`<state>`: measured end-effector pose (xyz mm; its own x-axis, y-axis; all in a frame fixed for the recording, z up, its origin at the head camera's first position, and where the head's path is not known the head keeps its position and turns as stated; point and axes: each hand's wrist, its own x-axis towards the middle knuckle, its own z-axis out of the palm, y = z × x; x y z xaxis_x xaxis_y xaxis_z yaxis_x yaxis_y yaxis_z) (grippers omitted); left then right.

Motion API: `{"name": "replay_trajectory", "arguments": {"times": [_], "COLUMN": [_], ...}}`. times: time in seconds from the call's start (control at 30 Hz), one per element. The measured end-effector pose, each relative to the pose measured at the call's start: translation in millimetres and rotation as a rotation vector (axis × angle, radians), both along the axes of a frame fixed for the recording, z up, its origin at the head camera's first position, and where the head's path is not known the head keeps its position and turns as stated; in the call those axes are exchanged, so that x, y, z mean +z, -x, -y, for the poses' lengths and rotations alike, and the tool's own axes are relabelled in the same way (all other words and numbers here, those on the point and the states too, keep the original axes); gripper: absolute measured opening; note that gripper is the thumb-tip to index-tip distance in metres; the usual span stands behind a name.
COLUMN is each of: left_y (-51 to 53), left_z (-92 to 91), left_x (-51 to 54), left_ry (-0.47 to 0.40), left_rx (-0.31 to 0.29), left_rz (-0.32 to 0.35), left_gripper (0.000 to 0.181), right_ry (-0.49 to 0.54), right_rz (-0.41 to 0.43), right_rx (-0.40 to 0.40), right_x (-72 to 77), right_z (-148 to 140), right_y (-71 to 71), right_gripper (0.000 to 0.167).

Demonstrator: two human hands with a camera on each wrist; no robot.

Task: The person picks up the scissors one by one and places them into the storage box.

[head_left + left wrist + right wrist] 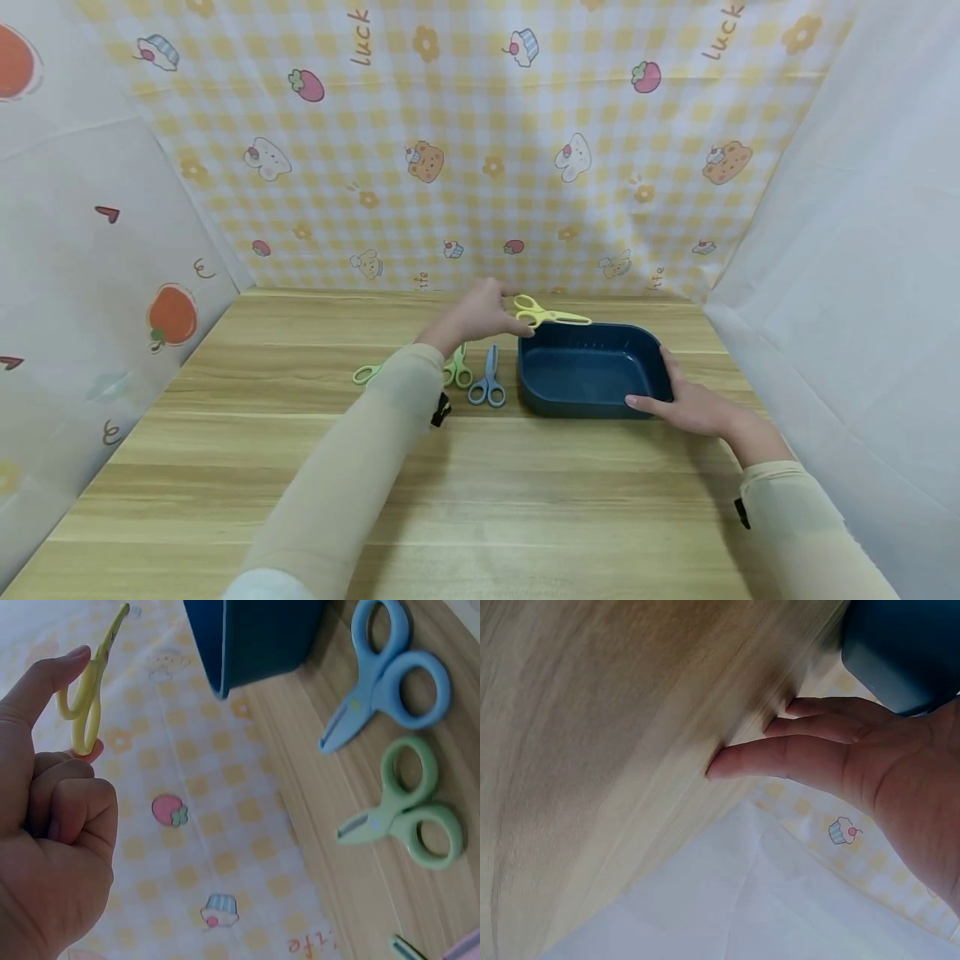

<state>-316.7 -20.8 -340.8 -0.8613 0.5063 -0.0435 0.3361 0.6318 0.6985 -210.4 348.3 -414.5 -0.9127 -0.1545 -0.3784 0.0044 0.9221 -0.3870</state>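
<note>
Yellow scissors [551, 317] hang by their handle loops from my left hand [480, 311], pinched between thumb and finger above the box's back left corner. In the left wrist view the left hand's other fingers are curled in. The dark blue box [577, 406] stands on the table, its inside bare. My right hand [693, 404] rests at its front right corner, thumb at the rim and fingers along the right side. The right wrist view shows those fingers straight, tips on the table. Blue scissors [487, 387] and green scissors [458, 371] lie left of the box.
Another green handle loop [366, 374] shows left of my forearm, which hides the rest of it. A pink piece [463, 949] is cut off at the left wrist view's corner. The wooden table [540, 500] meets a checked cloth [480, 208] behind and white cloth on both sides.
</note>
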Motion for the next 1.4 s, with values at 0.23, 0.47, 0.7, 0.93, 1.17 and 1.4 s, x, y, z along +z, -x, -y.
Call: {"name": "replay_trajectory", "arguments": {"times": [0.23,0.47,0.7,0.93,1.17,1.4], "left_y": [3.6,3.1,6.7,9.9,6.9,3.8], "left_z": [-30.5,-50.9,-71.1,-84.9,-93.7,-102.6], "left_x": [-9.5,-18.1,-16.8,-16.3,-18.9,-18.8], "left_ry": [0.114,0.216,0.313,0.367,0.451,0.586], "left_rx": [-0.027,-0.071,-0.130,-0.162,-0.172,-0.168], "left_rz": [0.013,-0.019,-0.024,-0.036,-0.057,-0.104], "left_gripper": [0.079,0.058,0.026,0.024,0.026,0.028], "right_ry": [0.013,0.017,0.019,0.012,0.015,0.014], "right_rz": [-0.002,0.002,-0.004,-0.005,-0.011,-0.011], "right_rx": [-0.007,-0.006,-0.003,-0.009,-0.007,-0.012], "right_x": [-1.7,-1.8,-0.2,0.1,-2.2,-2.9], "right_z": [1,0,0,0,0,-1], "right_y": [0.5,0.4,-0.7,-1.1,1.3,1.6], "right_gripper": [0.129,0.128,0.128,0.128,0.128,0.128]}}
